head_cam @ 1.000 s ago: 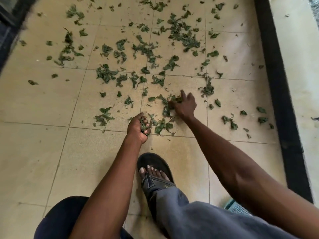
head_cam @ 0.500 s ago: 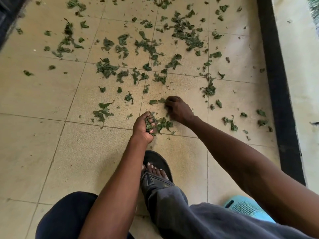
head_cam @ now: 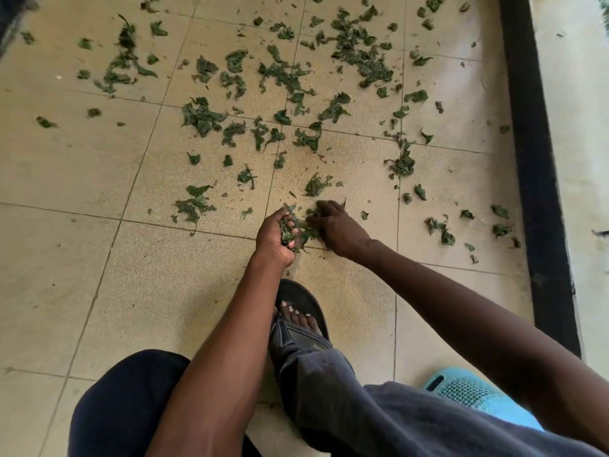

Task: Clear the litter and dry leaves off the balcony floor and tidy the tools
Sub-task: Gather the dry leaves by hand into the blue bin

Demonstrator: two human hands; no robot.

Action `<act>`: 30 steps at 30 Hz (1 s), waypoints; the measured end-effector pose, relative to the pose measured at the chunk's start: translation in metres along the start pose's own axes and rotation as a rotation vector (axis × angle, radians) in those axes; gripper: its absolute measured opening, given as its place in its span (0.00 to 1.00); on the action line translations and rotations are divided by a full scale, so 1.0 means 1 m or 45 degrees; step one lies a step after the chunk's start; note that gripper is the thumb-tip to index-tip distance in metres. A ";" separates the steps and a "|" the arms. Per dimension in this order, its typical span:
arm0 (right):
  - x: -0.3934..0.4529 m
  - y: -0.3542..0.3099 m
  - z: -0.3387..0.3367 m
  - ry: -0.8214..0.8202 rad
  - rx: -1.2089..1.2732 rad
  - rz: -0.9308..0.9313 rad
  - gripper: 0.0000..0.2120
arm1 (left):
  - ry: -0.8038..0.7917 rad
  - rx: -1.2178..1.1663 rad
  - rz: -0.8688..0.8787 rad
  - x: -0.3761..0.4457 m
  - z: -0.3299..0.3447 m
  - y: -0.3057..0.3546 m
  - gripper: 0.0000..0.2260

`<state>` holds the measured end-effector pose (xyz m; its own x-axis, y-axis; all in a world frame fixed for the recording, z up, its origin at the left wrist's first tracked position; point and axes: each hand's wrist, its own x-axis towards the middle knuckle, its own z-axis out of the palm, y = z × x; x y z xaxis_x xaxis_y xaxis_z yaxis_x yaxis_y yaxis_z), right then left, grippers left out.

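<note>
Dry green leaves [head_cam: 202,117] lie scattered over the beige tiled balcony floor [head_cam: 82,265], thickest toward the top of the view. My left hand [head_cam: 275,237] is curled round a bunch of gathered leaves [head_cam: 290,232], held just above the floor. My right hand [head_cam: 337,225] sits close beside it on the right, fingers bent down over a small clump of leaves on the tile and touching them. Whether its fingers grip any leaves is hidden under the hand.
My sandalled foot [head_cam: 301,316] stands on the tile just behind the hands. A light blue plastic basket [head_cam: 468,392] peeks out at the lower right behind my arm. A dark raised kerb [head_cam: 534,159] borders the floor on the right.
My right hand has raked leaves back toward my left hand and now lies right beside it. The bunch in my left hand has grown. The camera has tilted slightly.
</note>
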<state>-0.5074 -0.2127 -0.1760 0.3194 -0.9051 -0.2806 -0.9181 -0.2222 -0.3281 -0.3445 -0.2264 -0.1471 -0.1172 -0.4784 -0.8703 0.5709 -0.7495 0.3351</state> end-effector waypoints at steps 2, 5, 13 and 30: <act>-0.008 -0.006 0.000 0.094 -0.020 -0.036 0.17 | 0.006 0.001 0.005 0.000 -0.002 0.001 0.10; -0.017 -0.007 -0.003 0.176 -0.104 -0.066 0.15 | 0.012 0.001 0.009 -0.001 -0.004 0.000 0.10; 0.014 0.024 -0.053 0.500 1.152 0.863 0.06 | 0.008 -0.043 -0.003 -0.002 -0.004 -0.001 0.10; -0.006 -0.094 -0.055 0.351 0.790 0.368 0.13 | -0.284 -0.065 0.066 0.003 0.004 0.003 0.22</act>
<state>-0.4360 -0.2062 -0.0942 -0.0606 -0.9729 -0.2233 -0.6289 0.2110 -0.7483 -0.3465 -0.2317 -0.1472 -0.2601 -0.6090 -0.7493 0.6207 -0.6999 0.3534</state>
